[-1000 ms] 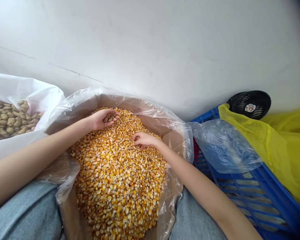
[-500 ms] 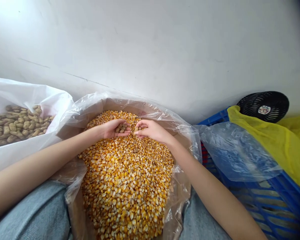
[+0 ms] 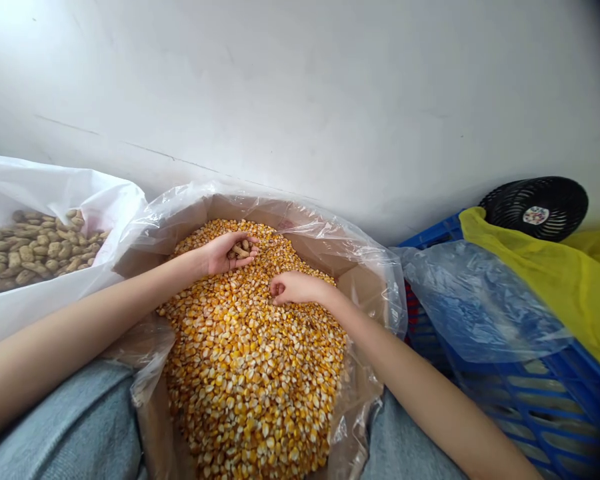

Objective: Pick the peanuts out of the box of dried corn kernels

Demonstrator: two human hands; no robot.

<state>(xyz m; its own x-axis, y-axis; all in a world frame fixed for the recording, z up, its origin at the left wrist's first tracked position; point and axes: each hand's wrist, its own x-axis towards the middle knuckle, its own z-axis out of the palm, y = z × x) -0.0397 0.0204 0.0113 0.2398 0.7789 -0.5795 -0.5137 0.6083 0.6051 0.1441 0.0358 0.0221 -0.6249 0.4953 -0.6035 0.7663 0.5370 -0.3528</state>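
Loose corn kernels [image 3: 250,373] fill a box lined with a clear plastic bag [image 3: 375,267]. Over the far part of the corn, my left hand [image 3: 225,253] is cupped around several unshelled peanuts [image 3: 241,250], its fingers curled beneath them. Nearer to me and to the right, my right hand [image 3: 297,288] is low against the kernels with fingers curled and pinched together. Whatever its fingertips hold is hidden. A gap separates the two hands.
On the left, a white-lined container [image 3: 105,197] holds many unshelled peanuts [image 3: 40,247]. At right are a blue plastic crate [image 3: 545,407], a crumpled clear plastic bag [image 3: 485,300], yellow mesh cloth [image 3: 545,273] and a black fan [image 3: 535,208]. A white wall [image 3: 300,100] rises behind.
My right hand has moved away from the left one, toward me and down onto the corn, where a peanut lay. My left hand has shifted slightly left, still holding peanuts.
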